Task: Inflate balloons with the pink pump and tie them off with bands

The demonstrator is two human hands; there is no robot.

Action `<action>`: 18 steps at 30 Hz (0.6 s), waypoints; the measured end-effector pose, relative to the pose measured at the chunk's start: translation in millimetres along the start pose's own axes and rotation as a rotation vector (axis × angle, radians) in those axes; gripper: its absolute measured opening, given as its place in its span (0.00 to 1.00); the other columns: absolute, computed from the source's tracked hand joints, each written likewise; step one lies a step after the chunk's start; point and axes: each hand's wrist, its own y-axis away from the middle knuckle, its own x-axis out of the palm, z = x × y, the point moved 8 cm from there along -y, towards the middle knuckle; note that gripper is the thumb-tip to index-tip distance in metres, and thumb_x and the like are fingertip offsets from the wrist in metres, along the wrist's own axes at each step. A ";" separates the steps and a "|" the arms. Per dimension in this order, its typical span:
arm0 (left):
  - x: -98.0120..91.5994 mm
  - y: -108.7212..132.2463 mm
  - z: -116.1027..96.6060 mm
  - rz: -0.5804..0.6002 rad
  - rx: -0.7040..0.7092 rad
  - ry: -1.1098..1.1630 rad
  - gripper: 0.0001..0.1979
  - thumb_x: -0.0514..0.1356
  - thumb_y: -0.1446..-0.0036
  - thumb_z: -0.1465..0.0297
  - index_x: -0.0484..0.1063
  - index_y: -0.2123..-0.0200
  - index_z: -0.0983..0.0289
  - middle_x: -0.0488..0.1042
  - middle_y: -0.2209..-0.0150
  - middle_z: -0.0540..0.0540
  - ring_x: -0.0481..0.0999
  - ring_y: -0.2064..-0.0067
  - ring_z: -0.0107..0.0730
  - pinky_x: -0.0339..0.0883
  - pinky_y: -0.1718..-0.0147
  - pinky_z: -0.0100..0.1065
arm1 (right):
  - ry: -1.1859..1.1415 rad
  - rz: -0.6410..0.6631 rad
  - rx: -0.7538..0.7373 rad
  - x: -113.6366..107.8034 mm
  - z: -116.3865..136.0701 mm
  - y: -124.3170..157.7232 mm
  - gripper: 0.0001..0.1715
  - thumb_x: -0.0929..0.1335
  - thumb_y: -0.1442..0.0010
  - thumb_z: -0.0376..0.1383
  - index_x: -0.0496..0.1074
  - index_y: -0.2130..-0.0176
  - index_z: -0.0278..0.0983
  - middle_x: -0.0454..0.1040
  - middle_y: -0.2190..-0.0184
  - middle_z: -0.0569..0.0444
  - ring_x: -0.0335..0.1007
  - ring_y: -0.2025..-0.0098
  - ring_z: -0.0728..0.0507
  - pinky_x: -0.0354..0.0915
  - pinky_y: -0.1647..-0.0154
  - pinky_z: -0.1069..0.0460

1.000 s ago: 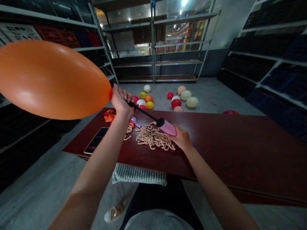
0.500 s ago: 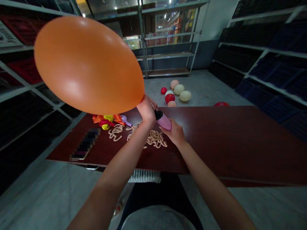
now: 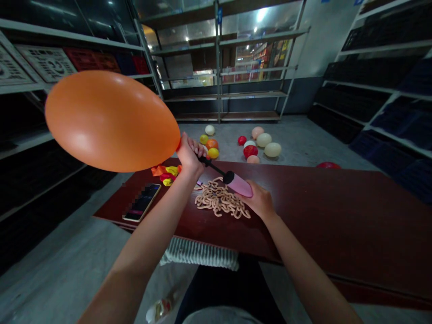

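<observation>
While the fingers of the left hand [image 3: 191, 156] squeeze the orange balloon [image 3: 113, 121] at its neck, the right hand's [image 3: 259, 200] fingers hug the pink pump [image 3: 239, 185].

2 hands [image 3: 190, 155] hold a pink pump [image 3: 240, 185], its black rod [image 3: 216, 168] exposed, and 1 inflated orange balloon [image 3: 111, 121].

Offering no readable word, number or brand anywhere. Carrying a blue tag [image 3: 220, 16] high on an upright of the back rack [image 3: 219, 92], too small to read. Showing only illegible, blocked-out patches on the phone [image 3: 148, 202]. Bearing openwork shapes on the white crate [image 3: 42, 60] at left, too blurred to tell whether forming letters.
</observation>
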 end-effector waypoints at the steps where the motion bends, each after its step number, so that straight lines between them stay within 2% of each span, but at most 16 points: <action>1: -6.3 -2.4 -10.8 -0.012 0.009 0.003 0.27 0.54 0.32 0.63 0.47 0.82 0.62 0.47 0.87 0.43 0.48 0.88 0.21 0.47 0.87 0.28 | 0.007 0.002 -0.027 -0.1 2.0 0.5 0.26 0.69 0.40 0.54 0.72 0.52 0.37 0.81 0.61 0.46 0.80 0.61 0.38 0.71 0.62 0.48; 5: -38.8 -9.1 -43.3 -0.092 0.033 0.041 0.26 0.50 0.30 0.67 0.46 0.82 0.62 0.46 0.87 0.43 0.48 0.88 0.21 0.46 0.86 0.29 | 0.054 0.011 -0.130 3.4 10.4 2.8 0.24 0.68 0.38 0.52 0.72 0.53 0.36 0.81 0.63 0.46 0.80 0.64 0.39 0.70 0.64 0.48; 8: -59.1 -11.1 -51.5 -0.162 0.039 0.058 0.26 0.49 0.30 0.68 0.46 0.82 0.62 0.46 0.87 0.43 0.48 0.88 0.21 0.46 0.86 0.28 | 0.062 0.038 -0.179 9.7 15.4 4.6 0.22 0.67 0.37 0.51 0.73 0.55 0.37 0.81 0.65 0.48 0.80 0.66 0.40 0.70 0.66 0.49; 10: -62.4 -11.2 -50.5 -0.183 0.048 0.056 0.26 0.49 0.30 0.68 0.46 0.82 0.63 0.46 0.87 0.43 0.48 0.88 0.21 0.45 0.86 0.28 | 0.069 0.049 -0.170 12.6 14.7 5.5 0.22 0.67 0.38 0.51 0.73 0.55 0.37 0.81 0.66 0.48 0.79 0.68 0.40 0.69 0.67 0.49; 13: -49.6 -10.7 -44.0 -0.151 0.079 0.044 0.27 0.49 0.29 0.67 0.47 0.83 0.62 0.46 0.87 0.44 0.48 0.88 0.21 0.45 0.86 0.28 | 0.077 0.048 -0.114 12.2 8.0 6.2 0.23 0.67 0.39 0.52 0.73 0.54 0.38 0.81 0.66 0.49 0.79 0.68 0.40 0.69 0.68 0.49; 18: -5.8 -8.1 -19.5 -0.016 0.104 0.011 0.28 0.53 0.30 0.63 0.48 0.83 0.62 0.47 0.88 0.44 0.48 0.87 0.21 0.45 0.86 0.29 | 0.061 0.007 -0.007 4.4 -2.4 5.1 0.23 0.66 0.38 0.52 0.73 0.55 0.38 0.81 0.67 0.49 0.79 0.68 0.39 0.68 0.69 0.49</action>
